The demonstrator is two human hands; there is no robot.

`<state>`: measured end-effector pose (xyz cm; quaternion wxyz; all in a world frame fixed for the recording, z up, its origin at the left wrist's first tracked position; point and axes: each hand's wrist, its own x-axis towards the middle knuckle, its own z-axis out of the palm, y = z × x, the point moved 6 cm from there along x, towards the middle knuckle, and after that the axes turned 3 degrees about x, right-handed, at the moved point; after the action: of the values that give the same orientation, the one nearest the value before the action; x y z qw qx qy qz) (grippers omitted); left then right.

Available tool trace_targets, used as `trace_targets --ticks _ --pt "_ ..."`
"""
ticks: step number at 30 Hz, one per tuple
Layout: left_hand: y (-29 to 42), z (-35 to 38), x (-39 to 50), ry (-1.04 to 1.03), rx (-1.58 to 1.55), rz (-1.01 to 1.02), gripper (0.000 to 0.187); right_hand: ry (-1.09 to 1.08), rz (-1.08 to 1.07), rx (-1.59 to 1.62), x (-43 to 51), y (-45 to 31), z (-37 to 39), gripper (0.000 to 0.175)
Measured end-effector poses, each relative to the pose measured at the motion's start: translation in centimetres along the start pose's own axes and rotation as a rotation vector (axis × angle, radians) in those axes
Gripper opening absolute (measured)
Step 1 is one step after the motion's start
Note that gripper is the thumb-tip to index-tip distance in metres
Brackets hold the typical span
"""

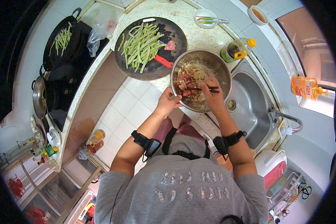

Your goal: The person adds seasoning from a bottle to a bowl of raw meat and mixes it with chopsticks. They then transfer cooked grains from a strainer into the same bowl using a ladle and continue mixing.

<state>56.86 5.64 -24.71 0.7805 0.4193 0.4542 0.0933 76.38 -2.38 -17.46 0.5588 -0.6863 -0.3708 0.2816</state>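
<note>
My left hand (168, 102) grips the near left rim of a stainless steel mixing bowl (226, 70). Inside the bowl, raw meat pieces (184, 81) lie in a brownish seasoning mixture. Dark chopsticks (213, 89) are held in my right hand (211, 91), their tips in the meat. Touching or close beside the bowl is a round dark cutting board (154, 73), bearing cut green beans (142, 46), a small lump of raw meat (170, 45) and a knife with a red handle (163, 61). The knife's blade is hidden by the beans.
A steel sink (249, 95) with a faucet (296, 123) lies right of the bowl. An oil bottle (236, 50) and a white bowl with utensils (205, 19) stand behind. At left, a black wok (58, 60) with beans sits on the stove, near a plastic bag (96, 37).
</note>
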Motion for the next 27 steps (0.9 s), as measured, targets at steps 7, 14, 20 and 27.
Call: trace_targets --ticks 7,14,20,27 --pt "-0.4 -0.3 0.5 0.016 0.003 -0.013 0.024 -0.062 0.117 0.159 -2.2 -0.5 -1.6 0.020" --pt "-0.4 -0.6 0.8 0.026 0.038 -0.024 0.020 0.100 0.264 0.304 -2.9 0.1 -2.9 0.018" --pt "-0.6 -0.8 0.8 0.019 0.036 -0.024 0.020 0.098 0.180 0.178 -2.5 -0.8 -5.0 0.029" --pt "-0.4 -0.5 0.8 0.037 0.023 -0.014 0.022 0.115 -0.190 0.058 -1.0 -2.3 -4.4 0.031"
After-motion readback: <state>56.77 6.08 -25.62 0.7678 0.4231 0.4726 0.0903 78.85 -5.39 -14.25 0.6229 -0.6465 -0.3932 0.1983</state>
